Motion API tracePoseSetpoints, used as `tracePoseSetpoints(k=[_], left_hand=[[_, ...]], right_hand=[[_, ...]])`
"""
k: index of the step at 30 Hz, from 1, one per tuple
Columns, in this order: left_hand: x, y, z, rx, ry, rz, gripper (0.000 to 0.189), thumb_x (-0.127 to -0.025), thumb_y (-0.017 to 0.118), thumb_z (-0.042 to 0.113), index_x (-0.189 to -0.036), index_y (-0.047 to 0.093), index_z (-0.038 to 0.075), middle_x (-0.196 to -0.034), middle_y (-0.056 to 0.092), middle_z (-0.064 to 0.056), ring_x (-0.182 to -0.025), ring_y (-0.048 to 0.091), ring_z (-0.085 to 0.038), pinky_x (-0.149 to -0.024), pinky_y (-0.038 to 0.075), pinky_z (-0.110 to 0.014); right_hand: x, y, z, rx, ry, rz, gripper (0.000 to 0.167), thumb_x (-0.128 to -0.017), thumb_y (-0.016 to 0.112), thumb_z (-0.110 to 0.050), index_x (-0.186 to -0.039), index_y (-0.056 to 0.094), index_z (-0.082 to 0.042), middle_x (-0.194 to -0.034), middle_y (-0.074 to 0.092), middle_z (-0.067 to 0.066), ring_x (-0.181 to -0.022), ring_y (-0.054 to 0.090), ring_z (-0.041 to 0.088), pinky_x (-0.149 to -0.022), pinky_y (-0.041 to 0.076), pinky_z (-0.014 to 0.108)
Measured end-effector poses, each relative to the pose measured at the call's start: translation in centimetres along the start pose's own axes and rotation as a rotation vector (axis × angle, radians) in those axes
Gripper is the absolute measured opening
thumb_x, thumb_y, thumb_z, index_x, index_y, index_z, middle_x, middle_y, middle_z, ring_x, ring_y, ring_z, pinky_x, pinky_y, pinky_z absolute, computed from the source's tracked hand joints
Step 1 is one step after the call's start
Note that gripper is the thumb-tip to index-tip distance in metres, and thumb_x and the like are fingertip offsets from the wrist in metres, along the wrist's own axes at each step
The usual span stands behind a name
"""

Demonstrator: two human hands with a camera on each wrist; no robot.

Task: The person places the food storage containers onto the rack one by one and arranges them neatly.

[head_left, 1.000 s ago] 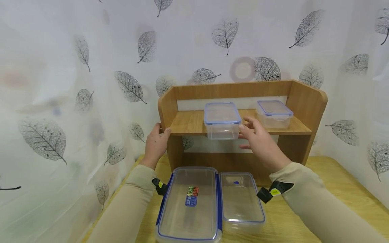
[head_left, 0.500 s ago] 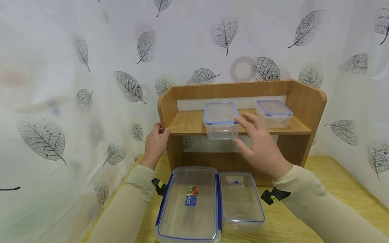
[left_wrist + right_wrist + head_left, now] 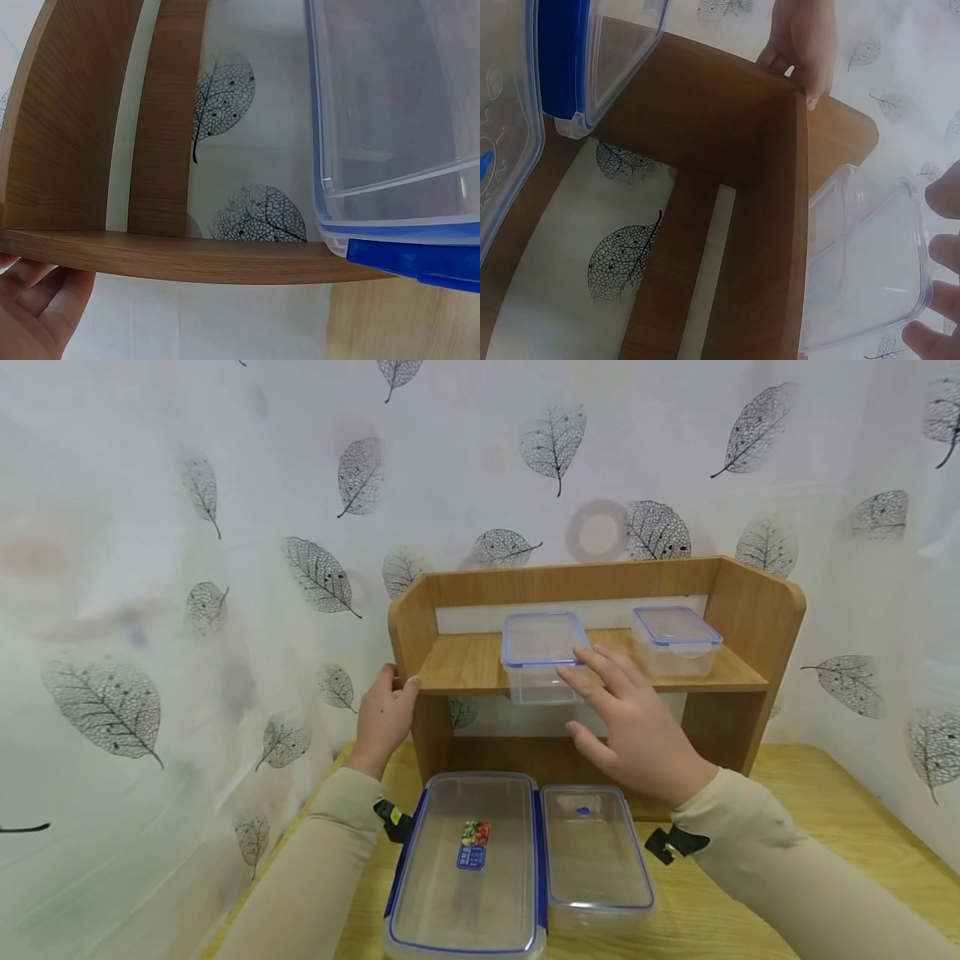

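Observation:
At the left end of the small wooden shelf (image 3: 465,662), my left hand (image 3: 384,714) grips the side panel; its fingers go behind the panel's edge and the thumb lies at the board's corner. My right hand (image 3: 637,731) is spread, fingers apart, before a clear food container (image 3: 543,643) with a blue-rimmed lid. That container juts over the shelf board's front edge. Whether the right fingertips (image 3: 922,337) touch it, I cannot tell. A smaller lidded container (image 3: 678,639) stands farther right on the board.
Below, on the yellow wood table (image 3: 795,843), lie a large container (image 3: 480,902) with dark blue clips and a narrower one (image 3: 596,852) beside it. A leaf-patterned curtain (image 3: 465,460) hangs behind the shelf and on both sides.
My right hand has moved from the container's right side to in front of it, fingers spread more. The container has shifted barely, if at all. My left hand has stayed put.

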State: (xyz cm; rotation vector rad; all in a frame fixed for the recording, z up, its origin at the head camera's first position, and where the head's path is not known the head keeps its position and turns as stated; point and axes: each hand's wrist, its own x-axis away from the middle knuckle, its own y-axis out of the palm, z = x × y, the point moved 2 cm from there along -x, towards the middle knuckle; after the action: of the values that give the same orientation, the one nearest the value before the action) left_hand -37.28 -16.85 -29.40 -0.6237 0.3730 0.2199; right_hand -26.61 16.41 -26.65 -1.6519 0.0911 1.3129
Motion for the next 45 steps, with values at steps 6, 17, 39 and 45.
tracePoseSetpoints(k=[6, 17, 39, 45], left_hand=[[0.0, 0.0, -0.1, 0.006, -0.001, 0.001, 0.045, -0.104, 0.048, 0.045, -0.136, 0.051, 0.013, -0.136, 0.06, -0.017, -0.115, 0.062, -0.038, -0.093, 0.053, -0.054], [-0.1, 0.1, 0.0, -0.002, -0.002, 0.01, 0.043, -0.105, 0.048, 0.043, -0.135, 0.051, 0.012, -0.135, 0.06, -0.017, -0.115, 0.063, -0.038, -0.094, 0.053, -0.054], [0.2, 0.0, 0.1, -0.001, 0.011, 0.0, 0.043, -0.105, 0.047, 0.042, -0.135, 0.051, 0.012, -0.136, 0.06, -0.018, -0.116, 0.062, -0.038, -0.095, 0.052, -0.055], [0.3, 0.0, 0.1, 0.004, 0.018, 0.007, 0.042, -0.105, 0.047, 0.043, -0.134, 0.052, 0.012, -0.134, 0.061, -0.017, -0.115, 0.062, -0.038, -0.094, 0.052, -0.055]], right_hand=[[-0.2, 0.2, 0.3, -0.001, 0.001, -0.019, 0.065, -0.091, 0.068, -0.03, -0.15, 0.049, -0.009, -0.158, 0.036, 0.017, -0.147, 0.028, 0.039, -0.118, 0.025, 0.057], [-0.4, 0.8, 0.6, 0.007, 0.014, -0.047, 0.069, -0.09, 0.07, -0.026, -0.152, 0.045, -0.008, -0.159, 0.033, 0.019, -0.147, 0.027, 0.039, -0.118, 0.024, 0.057], [-1.8, 1.9, 1.1, 0.025, 0.042, -0.112, 0.074, -0.09, 0.073, -0.022, -0.155, 0.041, -0.008, -0.16, 0.03, 0.019, -0.147, 0.026, 0.04, -0.116, 0.028, 0.057], [-2.4, 2.1, 1.2, 0.028, 0.081, -0.164, 0.074, -0.092, 0.072, -0.024, -0.156, 0.039, -0.008, -0.162, 0.027, 0.019, -0.148, 0.024, 0.04, -0.116, 0.029, 0.057]])
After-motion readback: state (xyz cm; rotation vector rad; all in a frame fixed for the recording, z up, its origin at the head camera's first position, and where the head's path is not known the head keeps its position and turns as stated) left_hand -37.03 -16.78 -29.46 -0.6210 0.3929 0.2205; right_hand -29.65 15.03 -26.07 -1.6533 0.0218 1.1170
